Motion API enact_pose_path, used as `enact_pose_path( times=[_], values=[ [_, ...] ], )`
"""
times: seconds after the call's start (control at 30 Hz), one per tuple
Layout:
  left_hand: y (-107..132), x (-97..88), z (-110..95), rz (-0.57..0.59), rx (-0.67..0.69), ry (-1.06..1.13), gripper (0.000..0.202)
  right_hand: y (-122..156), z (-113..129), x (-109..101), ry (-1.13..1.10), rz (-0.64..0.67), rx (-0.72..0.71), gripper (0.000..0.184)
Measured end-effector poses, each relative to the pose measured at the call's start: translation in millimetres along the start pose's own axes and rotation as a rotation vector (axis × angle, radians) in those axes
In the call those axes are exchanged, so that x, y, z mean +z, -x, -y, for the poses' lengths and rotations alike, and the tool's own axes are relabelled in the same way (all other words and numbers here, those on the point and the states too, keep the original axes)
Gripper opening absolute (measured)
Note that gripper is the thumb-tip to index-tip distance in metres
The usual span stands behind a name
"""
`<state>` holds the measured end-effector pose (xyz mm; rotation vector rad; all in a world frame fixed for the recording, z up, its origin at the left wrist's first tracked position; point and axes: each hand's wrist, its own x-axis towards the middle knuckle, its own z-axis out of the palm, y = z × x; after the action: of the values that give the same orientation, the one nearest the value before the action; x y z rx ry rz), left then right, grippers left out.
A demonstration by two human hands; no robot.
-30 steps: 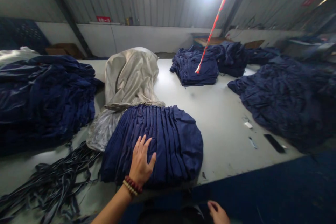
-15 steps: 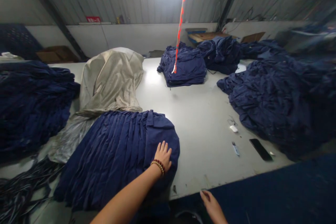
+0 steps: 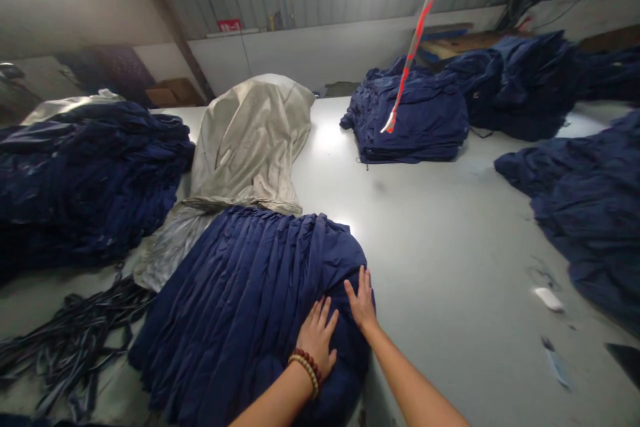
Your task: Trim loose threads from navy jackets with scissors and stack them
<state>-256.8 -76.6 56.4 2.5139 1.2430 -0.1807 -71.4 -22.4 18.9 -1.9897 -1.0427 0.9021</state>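
A row of overlapping navy garments [image 3: 250,293] lies fanned out on the pale table in front of me. My left hand [image 3: 319,337], with beaded bracelets at its wrist, rests flat on the right part of this row, its fingers spread. Just beyond it, my right hand [image 3: 361,300] touches the right edge of the same cloth, fingers stretched out and apart. Neither hand grips anything. A beige cloth cover [image 3: 255,140] lies bunched against the far side of the garments.
Dark straps [image 3: 80,340] lie tangled at left beside a navy heap [image 3: 90,180]. A folded navy stack [image 3: 410,120] sits at the back under a hanging red-and-white cord [image 3: 417,33]. At right are a navy pile [image 3: 590,207], a white case [image 3: 549,299] and a small cutter [image 3: 555,363].
My right hand has come up from below the table's front edge onto the garments' right edge. The left hand remains on the cloth. The view has turned left.
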Motion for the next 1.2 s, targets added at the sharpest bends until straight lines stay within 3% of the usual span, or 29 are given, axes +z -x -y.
enact_pose_path(
  times=[0.13,0.23,0.5,0.6,0.67,0.73,0.8,0.87,0.97,1.07,1.2],
  values=[
    [11,7.0,23,0.013,-0.091,0.08,0.092,-4,35,86,0.044,0.102,-0.004,0.118],
    [26,0.6,54,0.018,-0.122,0.131,0.091,1,60,131,0.063,0.125,-0.014,0.125],
    [83,-38.0,171,0.033,-0.201,0.107,0.084,27,120,229,0.013,0.251,-0.038,0.128],
    [97,-47.4,198,-0.013,-0.22,0.047,0.084,34,136,255,-0.021,0.324,-0.079,0.125],
    [99,-49.1,205,-0.041,-0.228,0.007,0.085,34,139,257,-0.038,0.364,-0.115,0.116],
    [96,-49.0,204,-0.046,-0.223,-0.025,0.087,31,135,245,-0.047,0.394,-0.168,0.103],
    [91,-48.4,199,-0.032,-0.215,-0.051,0.086,29,124,218,-0.042,0.408,-0.236,0.094],
    [85,-46.9,189,-0.021,-0.229,-0.078,0.084,28,104,179,-0.018,0.395,-0.295,0.09],
    [74,-38.8,160,-0.016,-0.306,-0.125,0.08,37,55,100,0.065,0.307,-0.301,0.085],
    [58,-18.8,100,0.038,-0.27,-0.135,0.083,58,-16,4,0.184,0.13,-0.198,0.083],
    [28,20.6,-24,0.155,-0.073,-0.053,0.088,98,-129,-145,0.335,-0.189,-0.032,0.09]
  ],
)
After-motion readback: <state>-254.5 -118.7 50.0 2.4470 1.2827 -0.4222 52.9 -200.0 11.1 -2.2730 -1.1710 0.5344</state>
